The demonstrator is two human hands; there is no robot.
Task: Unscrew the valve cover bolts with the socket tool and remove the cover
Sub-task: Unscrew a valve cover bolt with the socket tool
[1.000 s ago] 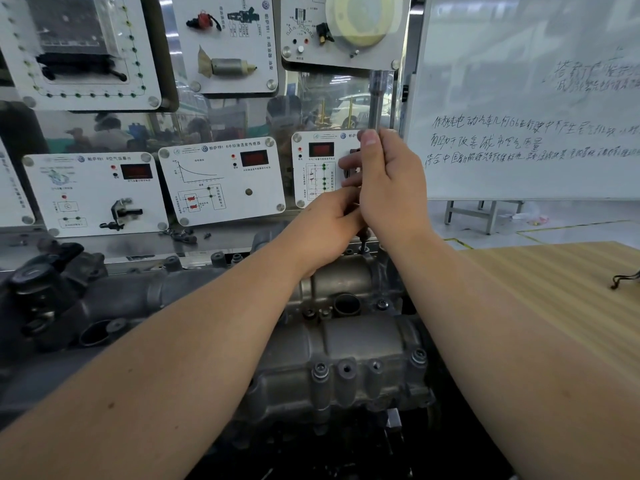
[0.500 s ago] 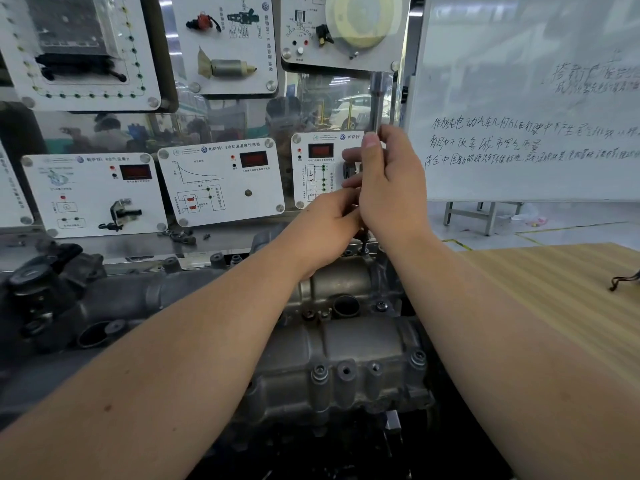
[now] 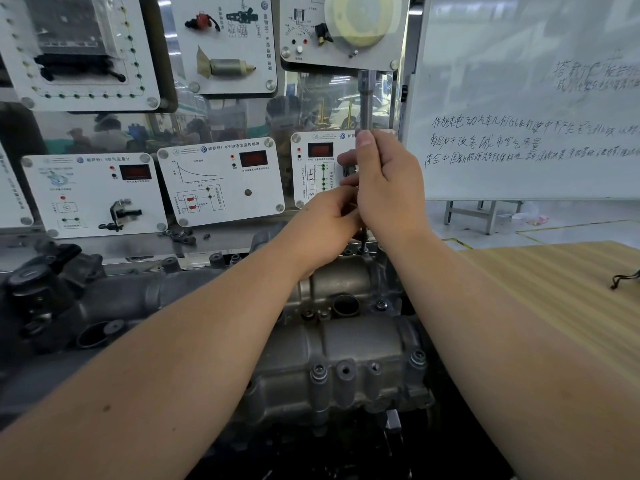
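The grey cast valve cover (image 3: 346,351) lies across the engine in front of me, with bolts (image 3: 318,370) along its near edge. A long metal socket tool (image 3: 366,98) stands upright over a bolt at the cover's far right edge. My right hand (image 3: 388,188) grips the tool's shaft, thumb pointing up along it. Just below, my left hand (image 3: 322,226) holds the lower shaft with curled fingers. The tool's tip (image 3: 363,245) shows under my hands, reaching down to the far bolt.
White sensor display boards (image 3: 221,181) hang close behind the engine. A whiteboard (image 3: 526,116) with handwriting stands at the right. A wooden tabletop (image 3: 554,289) lies to the right, with a dark cable end (image 3: 623,282) on it. Dark engine parts (image 3: 41,289) sit at the left.
Both hands stay on the socket tool. My right hand has shifted slightly on the shaft and my left fingers have moved a little, as in twisting the tool.
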